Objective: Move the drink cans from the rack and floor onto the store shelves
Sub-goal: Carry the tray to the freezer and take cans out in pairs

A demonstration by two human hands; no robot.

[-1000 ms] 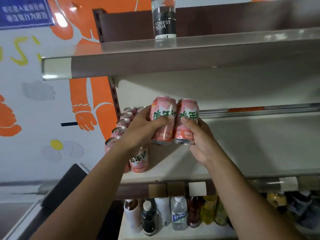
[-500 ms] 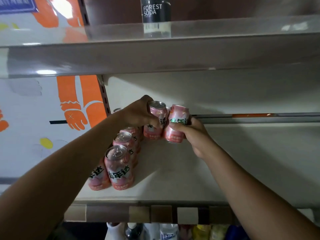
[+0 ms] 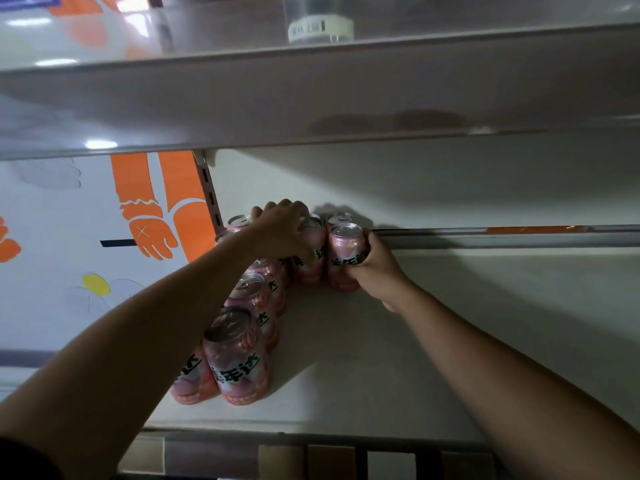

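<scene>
Head view, and both arms are deep in the shelf (image 3: 450,323)! Left hand (image 3: 282,233) lies over one pink can (image 3: 310,268), fingers curled down around it in a firm grip. Right hand (image 3: 375,268) wraps the second can (image 3: 344,258) from the right, thumb across the label. Both cans are upright and touching, far back by the rail. A row of cans (image 3: 237,358) runs along the left edge to the near lip. Up on the top shelf (image 3: 311,91), a bottle (image 3: 320,26) shows its base.

Orange cartoon wall mural (image 3: 183,216), yellow-centred flower drawing (image 3: 96,285), clear bottle base (image 3: 320,27) with white label
</scene>
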